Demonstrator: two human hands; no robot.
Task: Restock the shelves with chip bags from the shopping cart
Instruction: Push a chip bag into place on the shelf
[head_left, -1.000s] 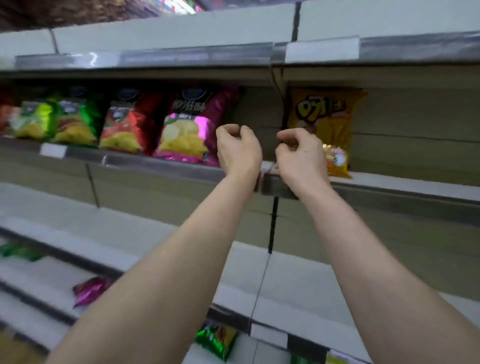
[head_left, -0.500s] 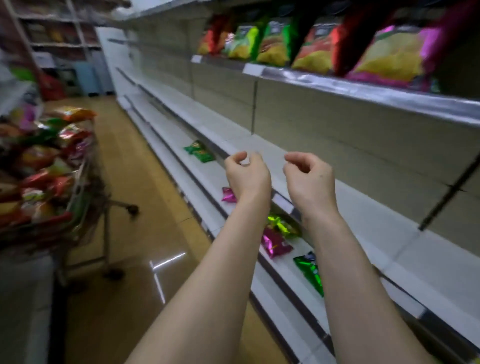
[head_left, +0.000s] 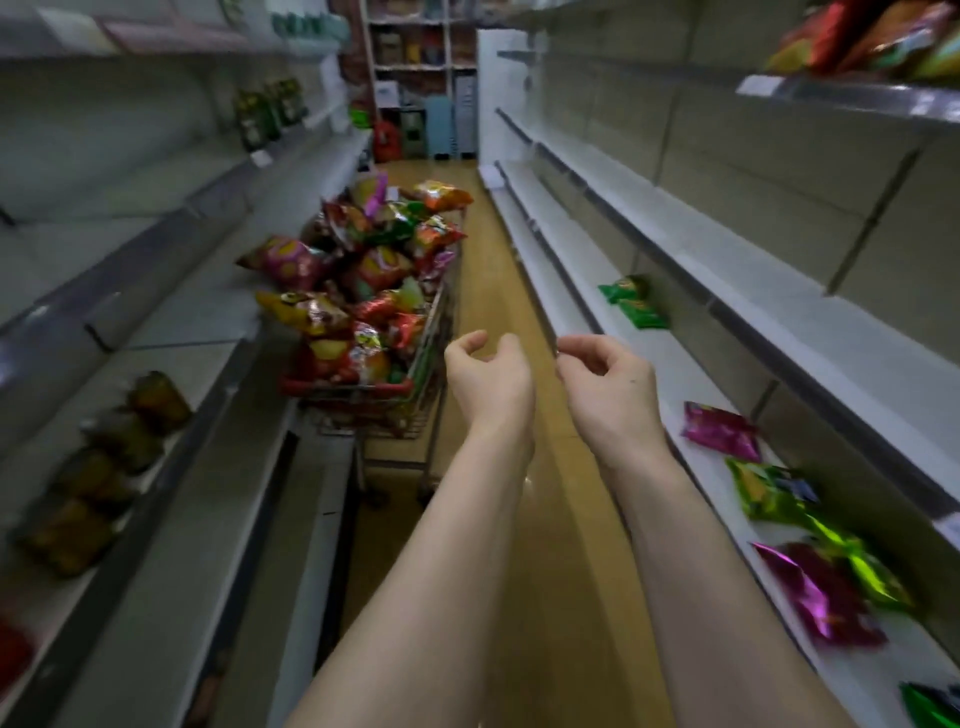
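We note left hand (head_left: 489, 382) and right hand (head_left: 609, 387) loosely curled, empty, near the cart (head_left: 348, 387); its bags (head_left: 306, 312) seem light, crushable: pinch the seam.

The aisle is narrowed on the left by the shopping cart (head_left: 363, 397), which is heaped above its rim with chip bags (head_left: 363, 270); a strip of bare floor (head_left: 498, 280) is left between the cart and the right-hand shelves; the left hand (head_left: 488, 382) and right hand (head_left: 610, 392) are held over that strip, nothing gripped; the heap is unobstructed from above; on the lowest right shelf (head_left: 675, 374), bare board is seen between the green bags (head_left: 631, 304) and a magenta bag (head_left: 719, 431); nearer, the board is crowded by further bags (head_left: 821, 592); the shelf above (head_left: 779, 291) is seen bare.
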